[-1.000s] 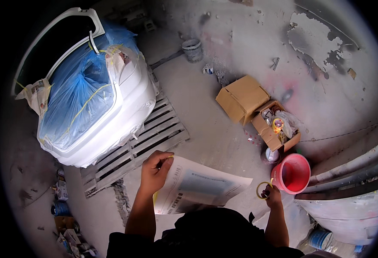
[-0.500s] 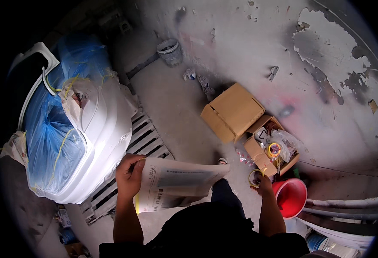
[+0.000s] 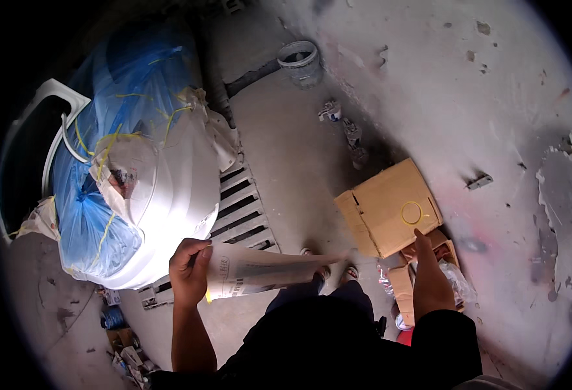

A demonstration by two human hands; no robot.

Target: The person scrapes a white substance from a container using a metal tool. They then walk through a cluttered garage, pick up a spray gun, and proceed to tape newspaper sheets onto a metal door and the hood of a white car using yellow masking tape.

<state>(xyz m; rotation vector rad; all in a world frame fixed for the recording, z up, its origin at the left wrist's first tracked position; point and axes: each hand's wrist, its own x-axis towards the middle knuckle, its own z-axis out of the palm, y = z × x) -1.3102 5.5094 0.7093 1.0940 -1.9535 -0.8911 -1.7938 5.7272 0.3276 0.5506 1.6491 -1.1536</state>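
Pinched between the thumb and fingers of my left hand (image 3: 189, 268) is the corner of a newspaper sheet (image 3: 250, 272), with a bit of yellow tape along its left edge. The sheet stretches rightward in front of my legs. A thin roll of yellow masking tape (image 3: 403, 218) lies flat on top of a closed cardboard box (image 3: 370, 201). Just below the roll is my right hand (image 3: 422, 244), a fingertip pointing toward it and a small gap between them. Most of its fingers are foreshortened, but it appears open and holds nothing visible.
A smaller open carton (image 3: 401, 289) with plastic wrapping stands under my right forearm. At left is a white vehicle body (image 3: 188, 175) covered with blue plastic film (image 3: 91, 221), beside a slatted floor grate (image 3: 240, 201). A dirty bucket (image 3: 301, 65) stands by the wall (image 3: 494, 117).
My right hand has moved forward from beside the red bucket to the closed box. The tape roll it held now lies on that box. My left hand still holds the newspaper; the view has shifted.
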